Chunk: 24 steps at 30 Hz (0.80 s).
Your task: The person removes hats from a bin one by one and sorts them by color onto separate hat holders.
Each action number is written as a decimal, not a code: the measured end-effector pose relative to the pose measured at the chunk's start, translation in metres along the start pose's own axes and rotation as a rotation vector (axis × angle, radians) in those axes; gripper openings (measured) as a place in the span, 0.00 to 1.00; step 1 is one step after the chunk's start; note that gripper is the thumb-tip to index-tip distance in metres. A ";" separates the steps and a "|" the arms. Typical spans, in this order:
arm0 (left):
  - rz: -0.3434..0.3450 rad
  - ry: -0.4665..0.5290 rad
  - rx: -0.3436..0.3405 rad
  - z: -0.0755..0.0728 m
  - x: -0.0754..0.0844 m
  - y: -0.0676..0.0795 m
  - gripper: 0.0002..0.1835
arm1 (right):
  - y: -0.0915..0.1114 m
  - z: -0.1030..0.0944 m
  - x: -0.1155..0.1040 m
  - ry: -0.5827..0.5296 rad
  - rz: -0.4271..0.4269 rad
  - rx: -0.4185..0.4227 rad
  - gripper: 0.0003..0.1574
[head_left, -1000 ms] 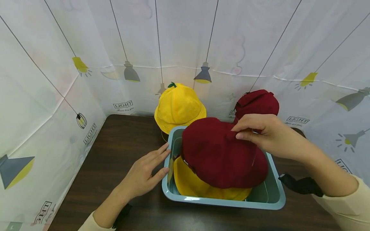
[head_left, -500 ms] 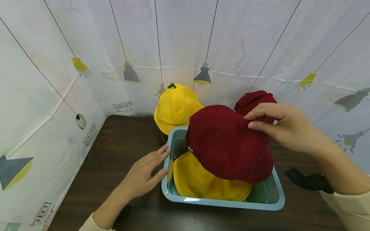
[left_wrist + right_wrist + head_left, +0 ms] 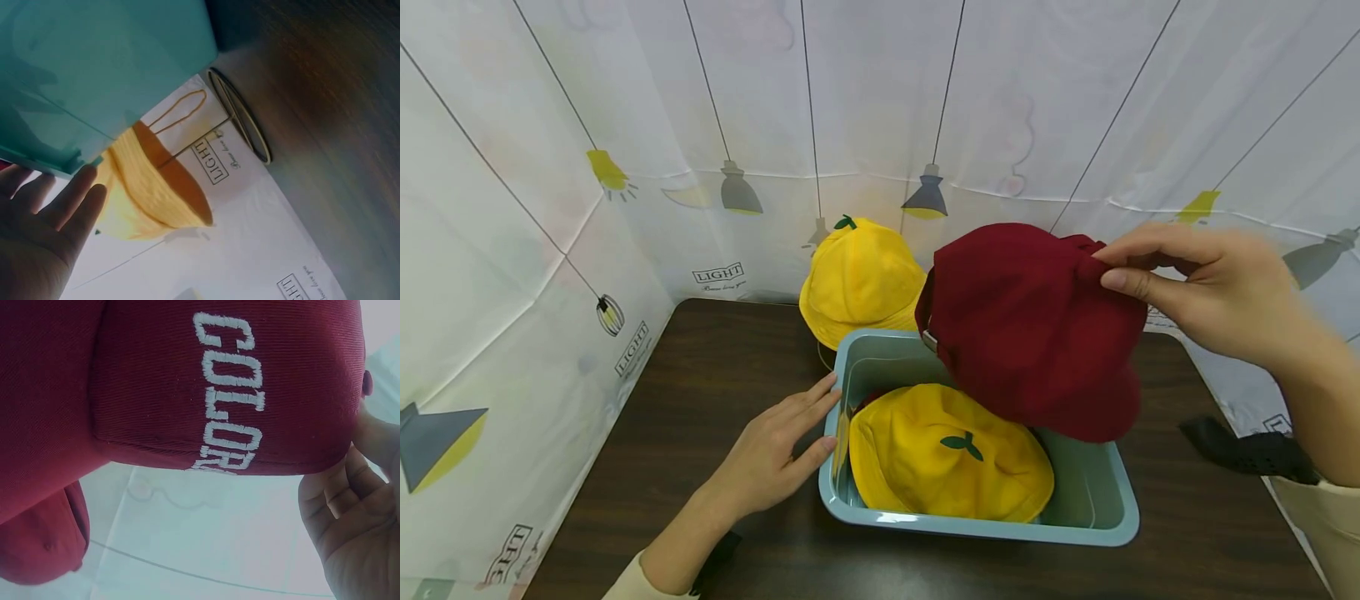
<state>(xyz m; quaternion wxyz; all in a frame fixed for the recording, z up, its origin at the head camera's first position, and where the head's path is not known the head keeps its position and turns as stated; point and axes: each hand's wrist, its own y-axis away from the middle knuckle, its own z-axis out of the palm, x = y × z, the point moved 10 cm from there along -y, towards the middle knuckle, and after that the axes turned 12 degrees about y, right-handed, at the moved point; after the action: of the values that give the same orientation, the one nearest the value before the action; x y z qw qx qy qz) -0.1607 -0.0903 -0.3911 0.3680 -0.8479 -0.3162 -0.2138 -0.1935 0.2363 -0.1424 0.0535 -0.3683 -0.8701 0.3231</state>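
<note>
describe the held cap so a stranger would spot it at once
On the dark table, find the blue bin. Hiding its far right corner is a dark red cap, pinched by the right hand. Unlike the other red cap and both yellow hats, it is held and shows white lettering.

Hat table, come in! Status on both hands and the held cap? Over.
Right hand: fingers pinching red cap, held up. Left hand: fingers touching blue tub's rim. Maybe in the way: another red cap beyond it, right wrist view.

Matt cloth cap (image 3: 1030, 333), glossy plastic bin (image 3: 981, 531)
</note>
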 end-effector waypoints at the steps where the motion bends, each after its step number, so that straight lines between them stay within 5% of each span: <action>1: -0.002 0.000 -0.001 0.000 0.000 0.000 0.30 | 0.000 -0.002 0.002 0.026 0.001 0.002 0.16; 3: -0.002 0.000 -0.003 0.000 0.000 0.000 0.30 | -0.002 -0.005 0.007 0.079 0.018 0.002 0.09; 12: 0.018 -0.010 0.001 -0.002 0.002 -0.001 0.30 | -0.002 -0.013 0.035 0.251 0.120 -0.012 0.15; 24: 0.031 -0.006 0.011 -0.004 0.003 0.000 0.29 | 0.001 -0.022 0.094 0.282 0.368 -0.032 0.12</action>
<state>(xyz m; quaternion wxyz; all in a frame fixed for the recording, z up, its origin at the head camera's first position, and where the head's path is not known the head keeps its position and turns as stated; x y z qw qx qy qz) -0.1591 -0.0922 -0.3873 0.3748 -0.8513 -0.3055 -0.2038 -0.2539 0.3118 -0.1394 0.1087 -0.5631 -0.7773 0.2587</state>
